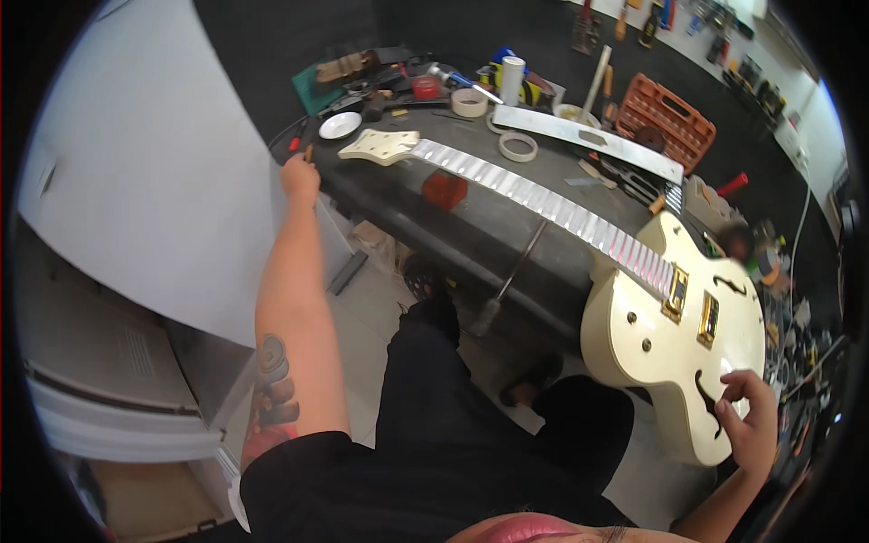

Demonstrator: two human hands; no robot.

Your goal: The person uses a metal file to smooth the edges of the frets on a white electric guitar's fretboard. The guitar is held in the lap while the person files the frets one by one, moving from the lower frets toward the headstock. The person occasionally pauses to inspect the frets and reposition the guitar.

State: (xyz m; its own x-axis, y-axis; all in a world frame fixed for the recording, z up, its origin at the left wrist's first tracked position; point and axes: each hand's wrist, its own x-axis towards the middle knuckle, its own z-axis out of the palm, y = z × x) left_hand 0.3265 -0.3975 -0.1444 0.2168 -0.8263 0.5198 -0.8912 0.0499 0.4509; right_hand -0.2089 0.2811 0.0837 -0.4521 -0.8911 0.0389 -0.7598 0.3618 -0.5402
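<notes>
A cream hollow-body electric guitar [670, 376] lies face up across the workbench, its headstock toward the left. Silver strips, perhaps tape, cover much of its fretboard [552, 208]. No strings show on it. Gold-framed pickups [710, 319] sit on the body beside the f-holes. At the bench's left edge, left of the headstock [380, 147], my left hand [300, 181] is closed around a small brown thing, mostly hidden by the fingers. My right hand [753, 425] is over the guitar's lower body near an f-hole, its fingers bent and the thumb apart, holding nothing.
The dark bench [362, 190] carries a white dish [340, 126], tape rolls [518, 147], a long pale straightedge-like bar [588, 140] and an orange tool case [665, 118]. A rod-like tool [520, 271] overhangs the front edge. Tools hang on the back wall; a white panel [181, 181] stands left.
</notes>
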